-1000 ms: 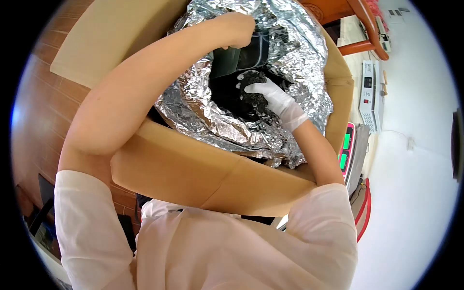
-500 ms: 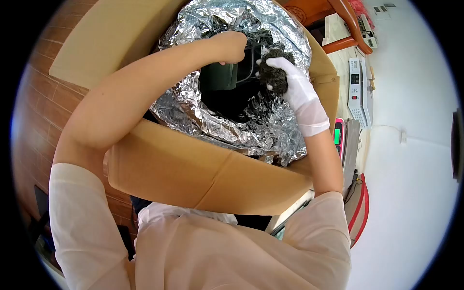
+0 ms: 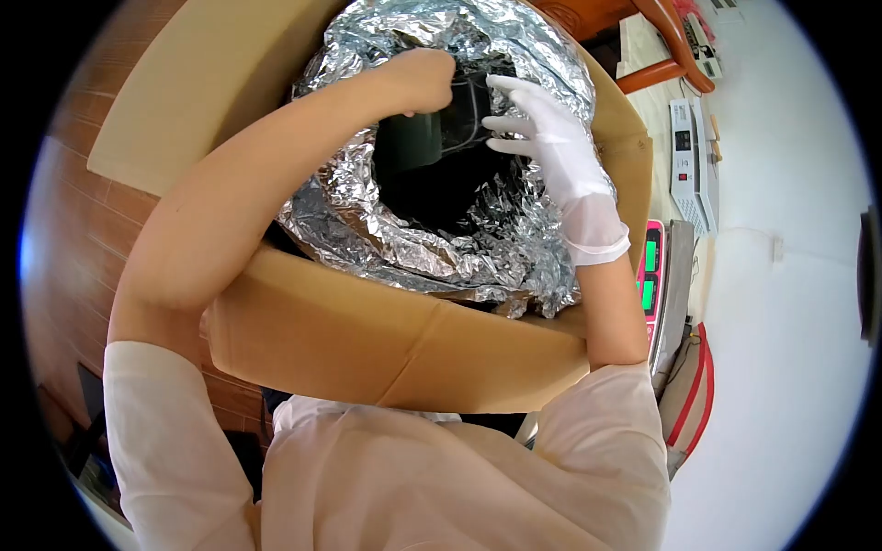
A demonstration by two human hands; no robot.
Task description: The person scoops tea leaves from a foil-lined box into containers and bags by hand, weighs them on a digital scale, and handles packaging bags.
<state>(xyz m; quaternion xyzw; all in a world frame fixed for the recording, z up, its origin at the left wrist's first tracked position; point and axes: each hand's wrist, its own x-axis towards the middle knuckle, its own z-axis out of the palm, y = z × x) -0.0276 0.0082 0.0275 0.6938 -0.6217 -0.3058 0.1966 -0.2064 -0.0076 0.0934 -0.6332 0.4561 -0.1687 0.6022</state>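
My left hand (image 3: 428, 81) is bare and curled closed over the edge of a dark green plastic container (image 3: 418, 138) in the foil opening. Its fingertips are hidden underneath. Opposite it, my right hand (image 3: 544, 133), in a thin white glove, has its fingers apart and holds nothing. It hovers at the right side of the opening, close to the container's rim. Crumpled silver foil (image 3: 413, 241) surrounds the opening, with dark flakes clinging along its inner right side. Shadow hides the bottom of the opening.
A large cardboard box (image 3: 367, 335) with raised flaps encloses the foil. At right stand a pink-framed scale (image 3: 650, 266) with green displays and a white appliance (image 3: 686, 161). A wooden chair (image 3: 657, 73) is at the upper right; brown floor (image 3: 73, 211) shows at left.
My right hand has let go of a dark, crumbly clump, and its fingers have spread. My left hand and the container have shifted slightly up and left.
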